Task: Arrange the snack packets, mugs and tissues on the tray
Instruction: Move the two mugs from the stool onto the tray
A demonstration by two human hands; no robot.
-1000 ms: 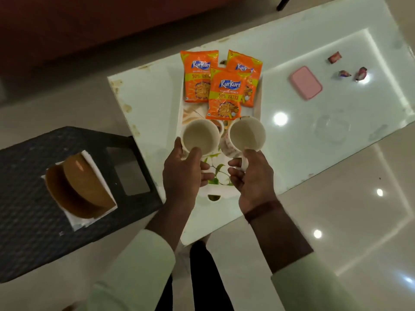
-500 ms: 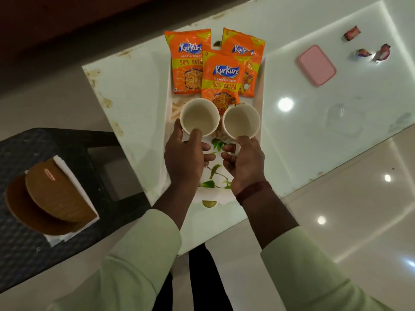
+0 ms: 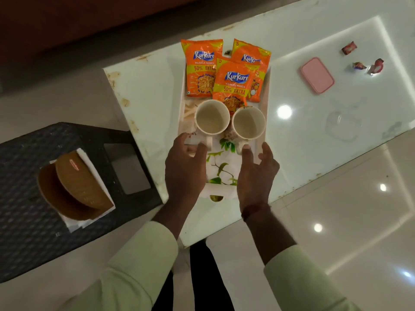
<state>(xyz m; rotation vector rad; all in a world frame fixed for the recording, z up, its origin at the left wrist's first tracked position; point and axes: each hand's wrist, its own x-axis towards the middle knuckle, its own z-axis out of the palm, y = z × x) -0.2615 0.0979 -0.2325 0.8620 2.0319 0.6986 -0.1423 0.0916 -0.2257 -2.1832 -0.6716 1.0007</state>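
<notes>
A white leaf-print tray (image 3: pixel 224 190) lies on the white table (image 3: pixel 148 97). Three orange Kurkure snack packets overlap at its far end: left (image 3: pixel 199 70), middle (image 3: pixel 233 84), right (image 3: pixel 254 58). Two empty cream mugs stand side by side in the tray's middle, the left mug (image 3: pixel 212 116) and the right mug (image 3: pixel 248 123), handles towards me. My left hand (image 3: pixel 186 167) is open just behind the left mug's handle. My right hand (image 3: pixel 256 173) is open, its forefinger at the right mug's handle. White tissues (image 3: pixel 91 159) lie under a brown holder (image 3: pixel 74 187) on the stool.
A black woven stool (image 3: pixel 22 176) stands to the left of the table. A pink box (image 3: pixel 317 75), several sweet wrappers (image 3: pixel 359 65) and a clear plastic piece (image 3: pixel 341 126) lie on the table's right half. Glossy floor lies to the right.
Both hands carried the mugs forward, set them down on the tray behind the packets and let go. The fingers have spread and drawn back a little.
</notes>
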